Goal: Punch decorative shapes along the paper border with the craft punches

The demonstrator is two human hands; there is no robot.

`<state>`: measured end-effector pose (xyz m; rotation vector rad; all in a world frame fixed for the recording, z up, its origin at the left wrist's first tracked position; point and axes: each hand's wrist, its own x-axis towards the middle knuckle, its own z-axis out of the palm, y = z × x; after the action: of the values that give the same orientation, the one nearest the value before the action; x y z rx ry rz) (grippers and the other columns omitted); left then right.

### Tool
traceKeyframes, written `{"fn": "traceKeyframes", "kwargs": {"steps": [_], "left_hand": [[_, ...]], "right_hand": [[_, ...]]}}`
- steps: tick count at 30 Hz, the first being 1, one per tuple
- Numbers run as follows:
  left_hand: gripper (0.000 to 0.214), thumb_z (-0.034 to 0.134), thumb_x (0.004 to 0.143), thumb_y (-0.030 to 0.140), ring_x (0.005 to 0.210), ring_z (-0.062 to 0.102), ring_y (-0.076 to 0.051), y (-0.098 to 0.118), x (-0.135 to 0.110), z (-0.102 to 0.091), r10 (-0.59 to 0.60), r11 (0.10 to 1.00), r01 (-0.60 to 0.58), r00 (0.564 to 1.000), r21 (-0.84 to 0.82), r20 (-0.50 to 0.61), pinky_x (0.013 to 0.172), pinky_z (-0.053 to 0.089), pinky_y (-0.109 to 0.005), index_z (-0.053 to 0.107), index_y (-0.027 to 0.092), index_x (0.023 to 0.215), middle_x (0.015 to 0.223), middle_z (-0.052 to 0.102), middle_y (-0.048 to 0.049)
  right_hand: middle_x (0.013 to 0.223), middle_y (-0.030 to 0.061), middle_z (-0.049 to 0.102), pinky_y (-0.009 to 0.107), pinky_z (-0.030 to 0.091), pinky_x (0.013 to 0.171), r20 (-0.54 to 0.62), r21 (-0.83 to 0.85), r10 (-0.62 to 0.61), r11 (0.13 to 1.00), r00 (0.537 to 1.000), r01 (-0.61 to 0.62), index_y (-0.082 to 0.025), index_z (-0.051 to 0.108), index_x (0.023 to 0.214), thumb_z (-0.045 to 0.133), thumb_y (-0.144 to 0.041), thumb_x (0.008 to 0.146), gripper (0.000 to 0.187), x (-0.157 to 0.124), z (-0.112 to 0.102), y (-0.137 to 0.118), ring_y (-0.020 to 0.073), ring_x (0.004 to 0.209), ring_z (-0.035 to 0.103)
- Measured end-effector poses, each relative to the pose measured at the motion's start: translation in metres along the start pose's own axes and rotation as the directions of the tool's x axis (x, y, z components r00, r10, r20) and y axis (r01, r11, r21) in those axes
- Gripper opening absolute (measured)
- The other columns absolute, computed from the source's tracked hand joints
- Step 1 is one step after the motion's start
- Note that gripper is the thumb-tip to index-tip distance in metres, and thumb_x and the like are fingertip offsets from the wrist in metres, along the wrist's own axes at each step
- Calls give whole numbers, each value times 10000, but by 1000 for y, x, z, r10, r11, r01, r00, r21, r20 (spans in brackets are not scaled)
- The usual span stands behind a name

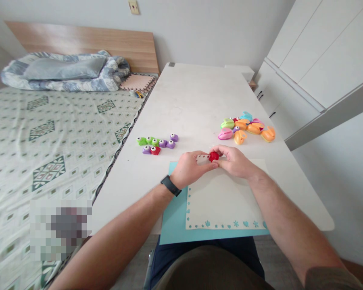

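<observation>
Near the table's (193,100) near edge, the right hand (236,162) gripped a red punch (213,156) at a white sheet's (225,201) far edge. The left hand (188,169) pinched that edge, thumb beside the punch. Blue paper (173,217) lay beneath, overhanging the table.

The white table (196,96) bears blue paper (174,221), small punches (155,141) and larger punches (254,128).
</observation>
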<state>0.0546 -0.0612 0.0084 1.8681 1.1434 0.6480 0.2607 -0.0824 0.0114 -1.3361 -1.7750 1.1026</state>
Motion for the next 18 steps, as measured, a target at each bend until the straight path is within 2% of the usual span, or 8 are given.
{"fn": "traceKeyframes", "kwargs": {"steps": [6,11,15,18], "left_hand": [[554,763,759,650,604,522,-146,-5,3,-2,-2,996,3,1000,87,-11,579,359,-263,799,203,1084,690,671,-11],[572,748,759,673,557,466,-130,-5,3,-1,-8,996,9,1000,84,-16,551,329,-259,800,198,1074,619,608,8],[570,732,765,687,560,471,-128,-5,3,0,-10,998,11,1000,60,-14,543,333,-258,796,208,1068,651,635,5],[577,736,761,683,631,550,-153,-6,4,-1,-12,999,12,1000,32,-9,577,384,-263,785,209,1087,750,698,-19]], "right_hand": [[944,15,699,356,474,887,25,20,1,1000,1000,-2,-212,673,991,669,-193,811,181,0,2,-2,198,913,613],[939,18,707,351,482,873,26,35,-2,999,1000,1,-214,680,986,677,-205,813,173,0,2,0,205,920,620],[959,17,705,361,476,903,-2,1,-9,1000,1000,9,-220,679,997,686,-200,811,187,1,2,2,208,939,628],[978,22,708,369,474,925,-7,14,-19,1000,1000,19,-220,674,1026,683,-210,822,205,1,1,4,212,955,630]]}}
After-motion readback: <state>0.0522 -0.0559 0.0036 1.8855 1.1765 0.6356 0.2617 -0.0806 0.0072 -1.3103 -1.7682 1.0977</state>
